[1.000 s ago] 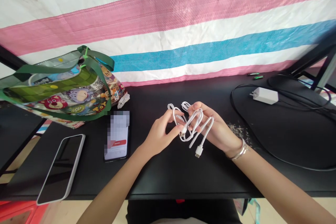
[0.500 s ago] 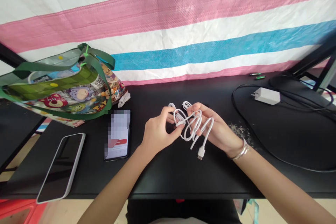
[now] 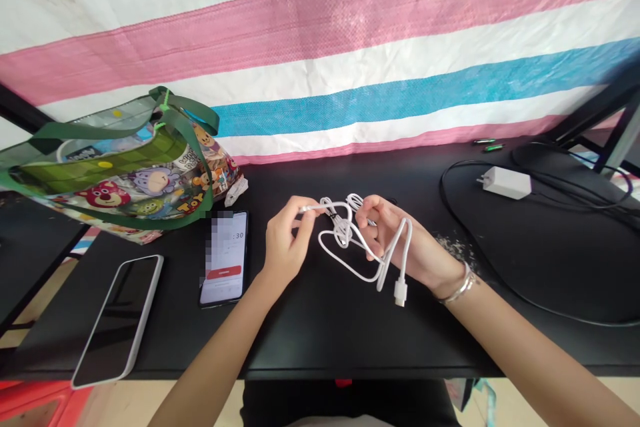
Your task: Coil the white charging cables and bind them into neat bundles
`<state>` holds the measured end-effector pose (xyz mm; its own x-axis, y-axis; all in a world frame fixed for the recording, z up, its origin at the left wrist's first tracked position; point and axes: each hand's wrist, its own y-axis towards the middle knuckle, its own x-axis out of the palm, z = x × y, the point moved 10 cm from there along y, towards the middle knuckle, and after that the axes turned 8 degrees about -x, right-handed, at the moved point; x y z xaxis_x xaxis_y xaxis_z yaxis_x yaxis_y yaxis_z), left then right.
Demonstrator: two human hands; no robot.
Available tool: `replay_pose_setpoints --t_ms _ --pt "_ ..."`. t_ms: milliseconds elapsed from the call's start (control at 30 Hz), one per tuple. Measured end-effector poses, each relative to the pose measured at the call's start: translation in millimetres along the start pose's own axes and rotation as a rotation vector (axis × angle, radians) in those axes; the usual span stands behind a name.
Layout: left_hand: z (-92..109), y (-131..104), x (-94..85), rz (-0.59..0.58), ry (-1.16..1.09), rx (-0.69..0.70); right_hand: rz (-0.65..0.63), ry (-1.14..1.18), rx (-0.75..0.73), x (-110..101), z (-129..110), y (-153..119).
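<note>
Above the desk (image 3: 320,340), the left hand (image 3: 285,243) has shifted left, pinching white cable (image 3: 401,289) the right hand (image 3: 413,250) cradles.

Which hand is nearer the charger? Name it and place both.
Right. The right hand is left of the charger, holding the cable; the left hand is farther left, pinching one end.

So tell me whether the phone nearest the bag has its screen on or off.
On: the phone near the bag shows a lit display with a red button.
</note>
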<state>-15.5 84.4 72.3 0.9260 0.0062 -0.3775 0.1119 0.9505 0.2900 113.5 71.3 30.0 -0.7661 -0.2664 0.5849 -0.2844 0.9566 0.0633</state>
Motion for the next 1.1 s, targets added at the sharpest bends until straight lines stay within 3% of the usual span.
replay_pose_setpoints --t_ms 267,600,833,967,1100 --pt "-34 13 -29.0 0.191 -0.462 -0.238 0.075 0.119 0.027 -10 -5 2" --pt "-46 20 -47.8 0.274 -0.668 -0.312 0.211 0.031 -0.106 -32 -27 1" --pt "-37 21 -29.9 0.139 -0.573 -0.264 0.175 -0.008 -0.101 -24 -26 1" --pt "-28 17 -9.2 -0.022 -0.444 -0.222 0.157 0.013 -0.062 -17 -20 1" --pt "-16 9 10.3 -0.183 -0.298 -0.167 0.216 0.079 -0.052 -19 -19 0"
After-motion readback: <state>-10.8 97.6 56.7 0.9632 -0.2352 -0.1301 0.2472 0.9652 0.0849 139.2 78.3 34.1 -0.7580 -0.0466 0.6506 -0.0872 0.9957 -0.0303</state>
